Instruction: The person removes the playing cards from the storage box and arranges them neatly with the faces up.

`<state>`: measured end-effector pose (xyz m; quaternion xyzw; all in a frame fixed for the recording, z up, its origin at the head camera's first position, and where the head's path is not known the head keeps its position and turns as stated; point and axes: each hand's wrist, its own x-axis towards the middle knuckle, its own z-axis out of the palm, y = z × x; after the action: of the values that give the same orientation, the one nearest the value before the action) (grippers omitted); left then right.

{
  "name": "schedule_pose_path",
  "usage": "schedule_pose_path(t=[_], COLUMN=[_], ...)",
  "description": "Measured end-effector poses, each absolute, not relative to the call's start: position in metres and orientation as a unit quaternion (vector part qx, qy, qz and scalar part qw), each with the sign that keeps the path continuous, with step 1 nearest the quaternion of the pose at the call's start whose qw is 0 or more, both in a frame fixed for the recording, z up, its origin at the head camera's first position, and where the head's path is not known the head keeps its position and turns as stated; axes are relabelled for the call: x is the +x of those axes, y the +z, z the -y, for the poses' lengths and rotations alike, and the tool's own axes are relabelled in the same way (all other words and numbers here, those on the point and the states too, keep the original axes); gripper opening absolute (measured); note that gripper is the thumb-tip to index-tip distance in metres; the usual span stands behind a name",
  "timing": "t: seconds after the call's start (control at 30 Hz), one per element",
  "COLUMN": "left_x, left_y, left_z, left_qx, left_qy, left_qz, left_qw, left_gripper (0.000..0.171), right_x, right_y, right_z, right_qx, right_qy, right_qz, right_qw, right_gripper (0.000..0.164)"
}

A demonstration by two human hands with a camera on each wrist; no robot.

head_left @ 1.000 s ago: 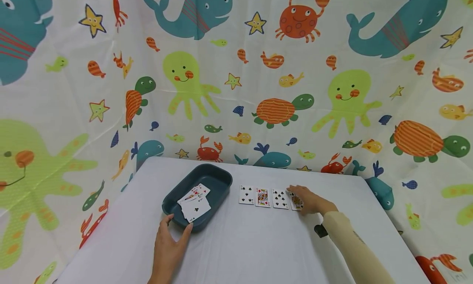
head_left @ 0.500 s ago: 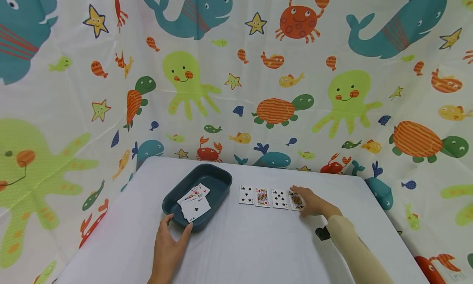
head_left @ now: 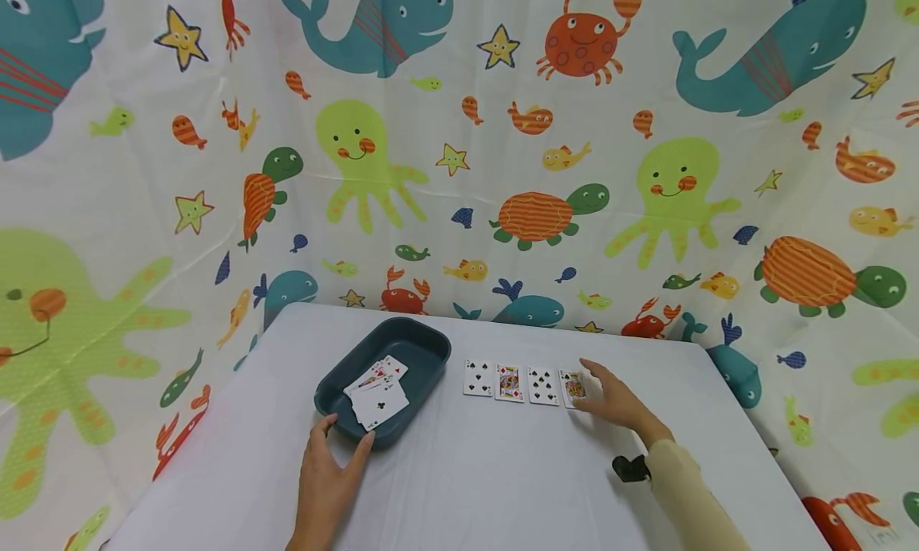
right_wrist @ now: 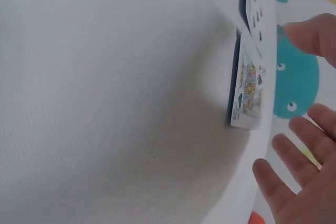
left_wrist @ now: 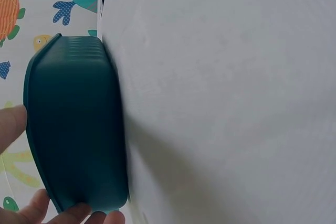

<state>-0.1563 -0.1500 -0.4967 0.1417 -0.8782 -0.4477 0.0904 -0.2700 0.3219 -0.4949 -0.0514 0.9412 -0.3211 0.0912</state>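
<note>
A dark teal plastic tray [head_left: 425, 361] stands on the table, holding several loose playing cards [head_left: 381, 406]. My left hand [head_left: 329, 483] holds its near corner, thumb and fingers spread along the rim; the left wrist view shows the tray's outer wall [left_wrist: 79, 119] between them. To the right of the tray, several face-up cards lie in a row: a spade spot card [head_left: 477, 378], a red face card [head_left: 510, 383], another spade spot card [head_left: 543, 386] and a black face card [head_left: 572, 387]. Over that last card's right edge is my right hand [head_left: 619, 399], fingers apart and holding nothing.
A white cloth covers the table [head_left: 488, 479]. Behind and beside it hangs a curtain [head_left: 445, 192] printed with sea animals. A black wrist-worn piece [head_left: 631, 469] sits under the right wrist, by the beige sleeve [head_left: 692, 495].
My right hand has drawn back rightward off the black face card, uncovering more of it, and its fingers have spread. The left hand and tray stay put.
</note>
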Motion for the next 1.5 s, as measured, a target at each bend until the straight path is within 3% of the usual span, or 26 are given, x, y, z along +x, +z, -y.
schedule_pose_path(t=[0.77, 1.5], left_x=[-0.144, -0.134], left_y=[-0.497, -0.496], left_z=[0.145, 0.140], left_qx=[0.145, 0.151], left_qy=[-0.447, -0.449], left_qz=[0.877, 0.875], left_qw=[0.101, 0.098], left_gripper=[0.082, 0.084], right_x=[-0.241, -0.226], right_y=[-0.492, -0.491], right_z=[-0.291, -0.230], right_qx=[-0.019, -0.014], right_qy=[-0.527, -0.633], right_qz=[-0.849, -0.773], right_qw=[-0.021, -0.034], right_gripper=[0.076, 0.064])
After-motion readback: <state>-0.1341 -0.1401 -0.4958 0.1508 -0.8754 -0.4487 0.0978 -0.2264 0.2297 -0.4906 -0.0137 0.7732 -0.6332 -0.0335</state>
